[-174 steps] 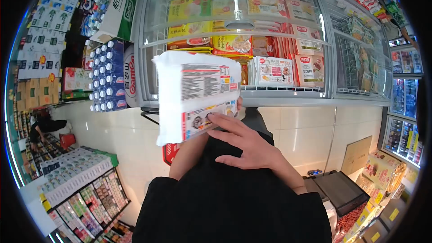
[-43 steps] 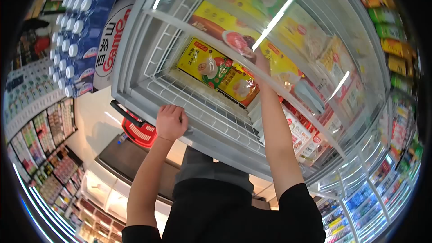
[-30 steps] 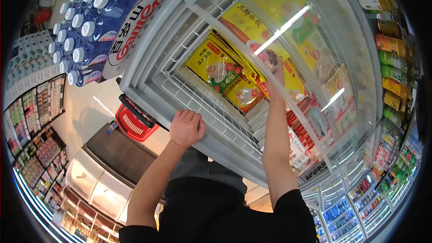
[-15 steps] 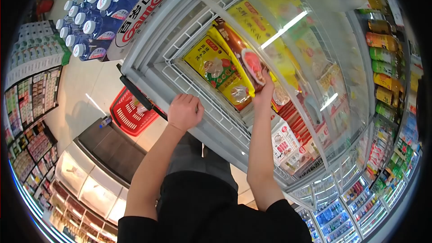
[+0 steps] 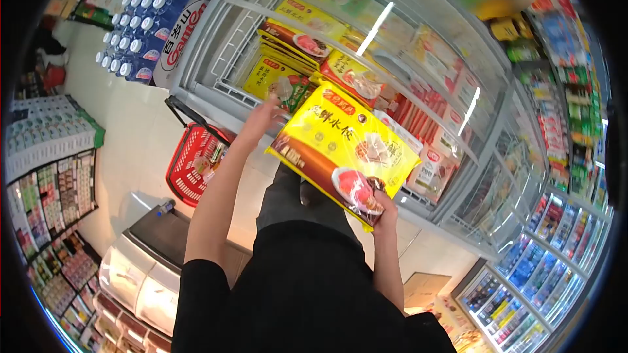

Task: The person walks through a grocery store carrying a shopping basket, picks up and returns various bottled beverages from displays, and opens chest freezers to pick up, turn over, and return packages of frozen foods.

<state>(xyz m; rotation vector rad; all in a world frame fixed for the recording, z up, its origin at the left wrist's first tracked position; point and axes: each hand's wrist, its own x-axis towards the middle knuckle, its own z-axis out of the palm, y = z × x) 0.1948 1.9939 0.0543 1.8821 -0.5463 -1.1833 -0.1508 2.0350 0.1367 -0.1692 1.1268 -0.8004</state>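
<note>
My right hand point(image 5: 386, 214) grips the lower right corner of a yellow bag of frozen dumplings point(image 5: 327, 134), thumb on the printed front. The bag is tilted, its front up, in front of the freezer's near edge. By the bag's upper left side is my left hand point(image 5: 263, 119), fingers stretched out; whether they touch the plastic I cannot tell. Inside the chest freezer point(image 5: 226, 108), more yellow dumpling bags point(image 5: 265, 73) are stacked in a white wire basket point(image 5: 229, 55). A red-brown and yellow bag point(image 5: 297, 38) lies behind them, partly under the glass lid point(image 5: 386, 59).
A red shopping basket point(image 5: 185, 168) with a black handle is left of my legs, beside the freezer. Bottled water packs point(image 5: 140, 42) stand at the freezer's far left. Shelves point(image 5: 55, 199) line the left, and drinks coolers point(image 5: 507, 297) stand at lower right.
My right hand has lifted the dumpling bag out of the freezer and drawn it toward my body. My left hand has left the freezer edge, its fist opened, and moved beside the bag.
</note>
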